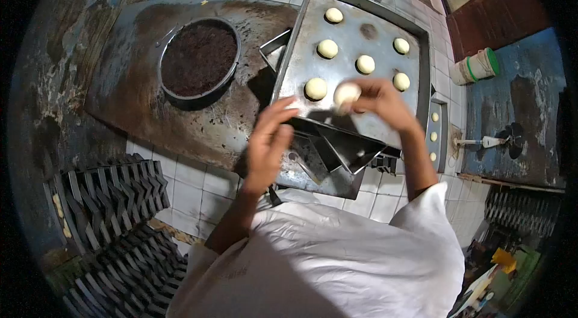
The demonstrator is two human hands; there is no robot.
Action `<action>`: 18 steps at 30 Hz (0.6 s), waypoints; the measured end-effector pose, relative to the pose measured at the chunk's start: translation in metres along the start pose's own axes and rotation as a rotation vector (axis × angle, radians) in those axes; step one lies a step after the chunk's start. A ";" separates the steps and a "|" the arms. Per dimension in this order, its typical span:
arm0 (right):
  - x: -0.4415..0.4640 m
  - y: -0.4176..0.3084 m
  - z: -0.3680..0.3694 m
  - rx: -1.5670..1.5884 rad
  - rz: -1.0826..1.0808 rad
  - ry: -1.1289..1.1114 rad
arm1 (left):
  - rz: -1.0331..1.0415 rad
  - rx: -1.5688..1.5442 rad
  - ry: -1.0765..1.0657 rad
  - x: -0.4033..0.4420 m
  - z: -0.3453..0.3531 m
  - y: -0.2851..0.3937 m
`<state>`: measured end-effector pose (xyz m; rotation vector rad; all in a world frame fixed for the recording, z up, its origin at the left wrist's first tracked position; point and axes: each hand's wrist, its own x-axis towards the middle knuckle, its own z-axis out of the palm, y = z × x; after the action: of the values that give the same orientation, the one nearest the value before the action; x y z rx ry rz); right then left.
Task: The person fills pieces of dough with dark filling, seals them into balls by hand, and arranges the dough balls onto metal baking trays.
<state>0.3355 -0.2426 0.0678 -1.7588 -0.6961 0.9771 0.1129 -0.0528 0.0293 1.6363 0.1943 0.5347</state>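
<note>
Several pale dough balls (pixel 327 49) sit spaced apart on a large metal tray (pixel 355 8). Over the tray's near part, my right hand (pixel 379 101) grips a dough ball (pixel 347 96) between its fingertips, slightly blurred. Partly behind that hand, another pale bit shows low on the tray. My left hand (pixel 271 143) is beside the tray's near left corner, fingers apart and nothing in them. To the left, a round pan (pixel 236 65) of dark brown crumbly filling rests on the worn table (pixel 138 29).
Empty metal tins (pixel 346 149) lie under the tray's near edge. At the right are a narrow tray (pixel 442 137) with small dough balls and a white bucket (pixel 475 68) with a green rim. Dark metal racks (pixel 114 197) stand at the lower left.
</note>
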 end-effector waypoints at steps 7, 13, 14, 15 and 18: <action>0.140 0.145 -0.149 -1.074 -0.396 0.471 | -0.284 0.216 0.621 -0.102 -0.113 -0.028; 0.162 0.078 -0.160 -0.880 -0.263 0.705 | -0.364 0.102 1.021 -0.211 -0.157 -0.035; 0.177 0.085 -0.160 -0.874 -0.435 0.742 | -0.348 0.083 1.057 -0.218 -0.156 -0.039; 0.193 0.102 -0.160 -0.864 -0.612 0.776 | -0.344 0.082 1.055 -0.216 -0.151 -0.039; 0.209 0.143 -0.145 -1.003 -0.542 0.725 | -0.331 0.073 1.014 -0.217 -0.143 -0.043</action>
<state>0.5706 -0.1961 -0.0985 -2.3317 -1.1722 -0.5026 -0.1330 -0.0113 -0.0546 1.2293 1.2137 1.0633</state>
